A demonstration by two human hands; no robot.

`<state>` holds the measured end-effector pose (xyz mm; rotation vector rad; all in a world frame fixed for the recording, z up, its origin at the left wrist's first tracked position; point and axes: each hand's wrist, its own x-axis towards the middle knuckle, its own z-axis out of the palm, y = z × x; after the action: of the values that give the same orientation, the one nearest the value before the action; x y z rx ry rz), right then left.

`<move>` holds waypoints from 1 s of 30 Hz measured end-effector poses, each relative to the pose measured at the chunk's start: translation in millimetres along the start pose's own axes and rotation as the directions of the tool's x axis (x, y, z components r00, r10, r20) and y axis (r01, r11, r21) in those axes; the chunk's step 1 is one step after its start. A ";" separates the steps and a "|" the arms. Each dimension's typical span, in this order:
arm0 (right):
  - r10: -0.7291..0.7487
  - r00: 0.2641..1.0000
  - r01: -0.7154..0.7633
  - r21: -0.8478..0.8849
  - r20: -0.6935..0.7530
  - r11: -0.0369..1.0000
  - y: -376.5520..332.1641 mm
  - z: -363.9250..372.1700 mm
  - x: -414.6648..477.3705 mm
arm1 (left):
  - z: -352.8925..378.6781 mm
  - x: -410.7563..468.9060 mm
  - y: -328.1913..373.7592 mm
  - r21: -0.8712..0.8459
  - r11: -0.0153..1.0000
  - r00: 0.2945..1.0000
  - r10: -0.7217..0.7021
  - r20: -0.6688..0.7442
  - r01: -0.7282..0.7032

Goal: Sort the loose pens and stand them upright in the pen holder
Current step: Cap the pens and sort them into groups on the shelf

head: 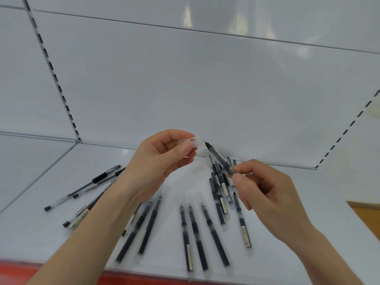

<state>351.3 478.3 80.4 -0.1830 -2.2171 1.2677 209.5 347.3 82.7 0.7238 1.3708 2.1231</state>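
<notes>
My left hand (162, 161) pinches a clear pen cap (195, 141) between thumb and fingers, raised above the shelf. My right hand (265, 186) pinches the barrel of an uncapped dark pen (219, 158), its black tip pointing up-left at the cap, a small gap between them. Several dark pens (195, 231) lie loose on the white shelf (287, 254) below both hands, and several clear pens with black caps (82, 188) lie at the left. No pen holder is in view.
A white back panel (185, 89) rises behind the shelf, with slotted uprights at the left (53, 79) and right (349, 128). A red strip (144, 276) runs along the shelf's front edge. A yellowish surface (368, 212) shows at the right.
</notes>
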 end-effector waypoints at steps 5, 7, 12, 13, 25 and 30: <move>0.060 0.994 -0.057 -0.039 0.093 0.998 2.1 1.5 -1.6 | -1.1 0.2 0.4 0.026 0.999 0.999 0.025 0.033 -0.026; 0.080 0.989 -0.076 -0.042 0.125 0.996 0.9 3.4 -2.1 | -1.0 0.8 -0.5 0.048 0.998 0.999 0.043 0.034 -0.044; 0.099 0.990 -0.100 0.011 0.101 0.995 -1.1 13.0 -3.9 | 9.4 0.4 -4.9 0.107 0.990 0.993 0.099 -0.063 -0.092; 0.102 0.991 -0.104 0.021 0.086 0.994 -0.8 15.9 -4.1 | 12.0 0.0 -6.1 0.107 0.989 0.991 0.107 -0.080 -0.098; 0.279 0.941 -0.267 -0.084 0.191 0.960 17.4 14.2 17.2 | -3.0 6.7 -19.9 0.165 0.986 0.972 0.029 -0.234 0.010; 0.308 0.947 -0.241 -0.429 0.093 0.871 52.4 -3.6 27.6 | -33.7 4.0 -28.3 0.644 0.757 0.977 0.038 -0.210 0.109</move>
<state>322.2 520.0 49.8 -0.6013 -2.6542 0.9562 187.5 338.2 45.4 0.7197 2.2798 1.6961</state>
